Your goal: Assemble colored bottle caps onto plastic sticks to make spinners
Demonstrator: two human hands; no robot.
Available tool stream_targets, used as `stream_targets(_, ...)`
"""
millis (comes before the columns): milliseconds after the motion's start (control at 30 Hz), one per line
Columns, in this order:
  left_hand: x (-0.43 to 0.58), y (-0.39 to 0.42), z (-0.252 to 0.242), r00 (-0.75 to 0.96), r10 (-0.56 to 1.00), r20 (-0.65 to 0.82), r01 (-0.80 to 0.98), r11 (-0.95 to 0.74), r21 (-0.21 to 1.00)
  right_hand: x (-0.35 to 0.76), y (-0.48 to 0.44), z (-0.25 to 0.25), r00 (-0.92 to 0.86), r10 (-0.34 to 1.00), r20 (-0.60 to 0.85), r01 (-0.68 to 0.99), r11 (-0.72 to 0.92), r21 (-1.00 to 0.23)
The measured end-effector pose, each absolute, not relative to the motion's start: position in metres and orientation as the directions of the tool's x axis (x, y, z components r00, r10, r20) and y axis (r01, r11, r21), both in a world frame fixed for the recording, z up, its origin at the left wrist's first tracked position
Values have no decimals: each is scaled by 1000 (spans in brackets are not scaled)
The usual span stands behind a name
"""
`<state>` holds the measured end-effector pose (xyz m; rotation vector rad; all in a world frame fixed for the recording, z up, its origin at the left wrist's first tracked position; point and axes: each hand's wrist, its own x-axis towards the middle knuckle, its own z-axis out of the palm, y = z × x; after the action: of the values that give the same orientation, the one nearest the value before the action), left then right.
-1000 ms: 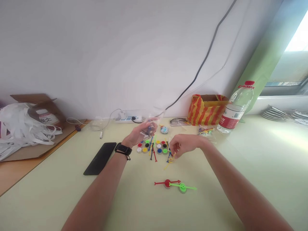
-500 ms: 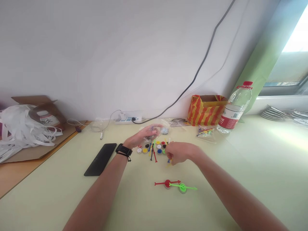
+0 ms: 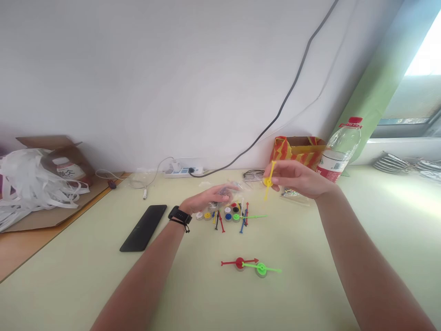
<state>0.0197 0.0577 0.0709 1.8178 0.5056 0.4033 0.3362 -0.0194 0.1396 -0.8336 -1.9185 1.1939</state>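
My right hand (image 3: 292, 178) pinches a yellow arrow spinner (image 3: 268, 182), raised off the table with its arrow nearly upright. My left hand (image 3: 208, 198), wearing a black watch, is curled around a crumpled clear plastic bag (image 3: 229, 192); its contents are too blurred to name. Under and beside that hand lie small round discs, among them a blue disc (image 3: 228, 216) and a yellow disc (image 3: 207, 215). Loose arrows are scattered there, including a green arrow (image 3: 255, 216) and a blue arrow (image 3: 242, 224). Closer to me rest a red arrow spinner (image 3: 240, 263) and a green arrow spinner (image 3: 261, 269), their arrows overlapping.
A black phone-like slab (image 3: 144, 228) lies to the left. Behind stand a power strip (image 3: 182, 172), a striped bag (image 3: 284, 149) and a large water bottle (image 3: 339, 149). White ribbons (image 3: 31, 184) spill from a cardboard box (image 3: 55, 143) at far left.
My right hand has risen from the loose arrows, up and to the right, bringing the yellow arrow spinner with it. My left hand and the plastic bag have come slightly nearer.
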Motion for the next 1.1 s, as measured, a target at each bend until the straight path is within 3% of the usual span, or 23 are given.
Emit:
stream_targets(200, 28, 54, 71, 853, 520, 36, 95, -223, 970, 324, -13, 136, -231, 900, 369, 187, 414, -891)
stream_targets(367, 35, 48, 68, 827, 557, 74, -27, -92, 995, 296, -8, 128, -269, 867, 420, 275, 487, -829)
stream_targets(533, 41, 41, 74, 840, 532, 109, -87, -68, 994, 280, -10, 123, -356, 844, 402, 382, 524, -761)
stream_targets(667, 39, 44, 73, 811, 576, 103, -102, -34, 994, 285, -13, 129, -223, 863, 453, 470, 502, -725)
stream_targets(767, 35, 49, 72, 698, 688, 201, -309, 36, 950, 290, -19, 138, -137, 879, 457, 525, 456, -719)
stream_targets(867, 33, 51, 78, 570, 779, 262, -524, 99, 846, 287, -27, 143, -378, 873, 307, 597, 484, -640)
stream_targets(967, 34, 46, 88, 553, 782, 287, -619, 154, 770, 264, -38, 135, -680, 724, -118, 660, 534, -529)
stream_targets(1033, 36, 41, 95, 541, 792, 284, -653, 182, 735, 240, -46, 124, -686, 591, -425, 727, 531, -435)
stream_targets(1100, 38, 39, 99, 530, 809, 255, -657, 201, 726, 215, -54, 112, -617, 528, -583, 774, 540, -331)
